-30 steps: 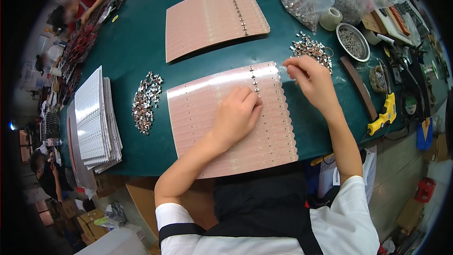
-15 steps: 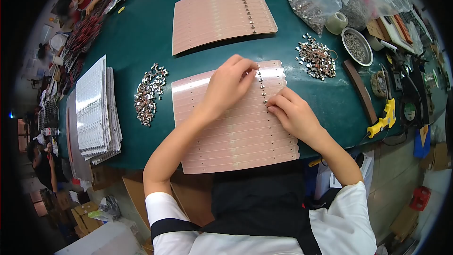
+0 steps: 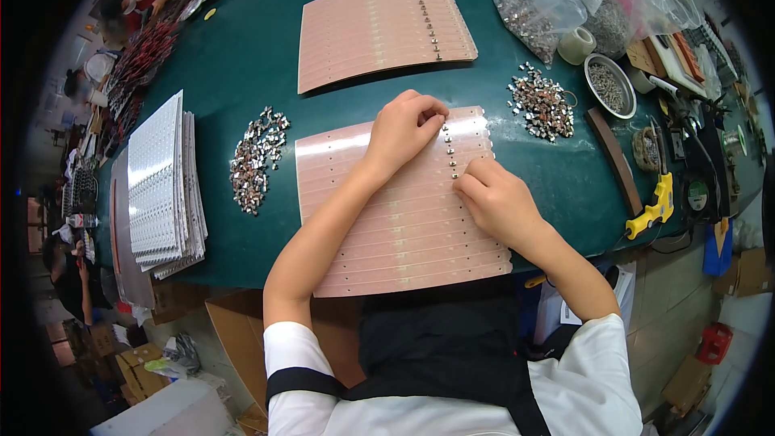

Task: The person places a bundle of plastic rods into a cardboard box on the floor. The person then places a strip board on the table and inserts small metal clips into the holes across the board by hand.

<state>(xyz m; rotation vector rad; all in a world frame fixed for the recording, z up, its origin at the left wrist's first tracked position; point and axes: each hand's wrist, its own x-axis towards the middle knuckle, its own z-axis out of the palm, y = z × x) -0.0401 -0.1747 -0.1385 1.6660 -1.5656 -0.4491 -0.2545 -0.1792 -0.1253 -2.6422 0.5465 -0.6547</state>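
A pinkish grooved circuit-board panel [image 3: 387,246] lies before me on the table, with small holes and a column of small metal clips [image 3: 452,152] near its right side. My left hand [image 3: 404,131] is closed at the top of that column, thumb and fingers pinched together by the panel's far edge. Lower down, my right hand [image 3: 500,202] is also closed, its fingertips pressed to the panel beside the lowest visible clip. Whatever either pinch holds is hidden. Heaps of loose metal clips lie left [image 3: 257,161] and right [image 3: 541,101] of the panel.
A second pink panel [image 3: 363,32] with a clip column lies behind. White perforated sheets [image 3: 157,186] are stacked at left. On the right are a metal bowl [image 3: 611,87], a brown strip [image 3: 615,157], a yellow glue gun [image 3: 654,208] and plastic bags [image 3: 537,12]. Co-workers sit far left.
My left hand has shifted slightly right and its fingers are curled tighter. My right hand has moved a little down, its fingers more bunched. The panels stay in place, apart from a slight camera shift.
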